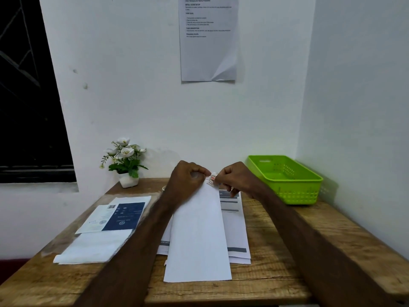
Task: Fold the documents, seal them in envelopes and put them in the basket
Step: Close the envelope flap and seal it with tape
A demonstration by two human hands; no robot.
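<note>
Sealing looks underway: both hands, left hand (188, 177) and right hand (235, 179), pinch a small strip (212, 178) at the envelope (197, 235) top; next, press it flat.

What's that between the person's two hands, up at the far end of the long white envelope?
In the head view, a small clear strip with red marks, seemingly tape, is pinched between the left hand and right hand, at the top of the white envelope.

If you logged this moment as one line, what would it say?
stage: sealing | left hand: pinching tape strip | right hand: pinching tape strip | white envelope: on documents | green basket: no envelope visible
</note>
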